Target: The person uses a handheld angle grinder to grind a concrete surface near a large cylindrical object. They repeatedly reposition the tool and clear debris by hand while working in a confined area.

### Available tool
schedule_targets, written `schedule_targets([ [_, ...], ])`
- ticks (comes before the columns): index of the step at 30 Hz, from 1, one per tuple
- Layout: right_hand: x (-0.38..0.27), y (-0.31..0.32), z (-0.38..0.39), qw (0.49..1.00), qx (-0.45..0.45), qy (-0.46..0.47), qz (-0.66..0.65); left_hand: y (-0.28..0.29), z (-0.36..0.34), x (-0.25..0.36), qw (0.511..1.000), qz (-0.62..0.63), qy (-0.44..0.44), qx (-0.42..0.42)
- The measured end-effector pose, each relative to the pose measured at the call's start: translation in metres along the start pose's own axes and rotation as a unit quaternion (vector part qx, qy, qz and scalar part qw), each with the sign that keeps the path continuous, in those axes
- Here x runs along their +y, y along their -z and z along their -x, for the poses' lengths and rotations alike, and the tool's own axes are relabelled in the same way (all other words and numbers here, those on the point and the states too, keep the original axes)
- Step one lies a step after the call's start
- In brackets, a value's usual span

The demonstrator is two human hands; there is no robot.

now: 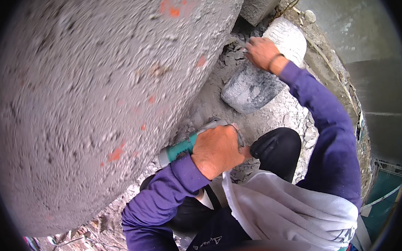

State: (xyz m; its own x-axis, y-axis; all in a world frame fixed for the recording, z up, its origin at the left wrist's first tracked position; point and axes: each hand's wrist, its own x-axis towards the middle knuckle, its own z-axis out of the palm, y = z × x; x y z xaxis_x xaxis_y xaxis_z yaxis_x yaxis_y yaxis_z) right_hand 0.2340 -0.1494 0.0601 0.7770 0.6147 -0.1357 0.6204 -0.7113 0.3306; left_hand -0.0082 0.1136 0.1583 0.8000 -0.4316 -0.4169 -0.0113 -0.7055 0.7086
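My left hand [218, 149] is closed around the body of a teal and grey power tool [182, 149], held low beside a huge rough grey stone [99, 94] with orange paint marks. The tool's front end points up toward the stone's underside. My right hand [261, 52] reaches far forward, fingers spread on stone rubble next to a dusty white bucket [262, 72] that lies tilted on the ground. Both arms wear purple sleeves. A band sits on my right wrist.
Grey chips and dust [286, 112] cover the ground around the bucket. My dark-clad knee [279, 148] and a white cloth [287, 207] lie below. A square stone block [262, 2] stands at the top, a concrete wall [365, 48] on the right.
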Motion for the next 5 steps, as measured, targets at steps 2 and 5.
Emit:
schedule_targets([
  [2, -0.009, -0.050, -0.076, 0.960, -0.276, -0.039, 0.026, 0.003, -0.002, 0.005, 1.000, 0.013, 0.015, 0.000],
  [5, 0.008, -0.125, -0.126, 0.910, -0.412, -0.036, -0.035, 0.014, -0.011, 0.010, 0.998, 0.006, 0.042, -0.051],
])
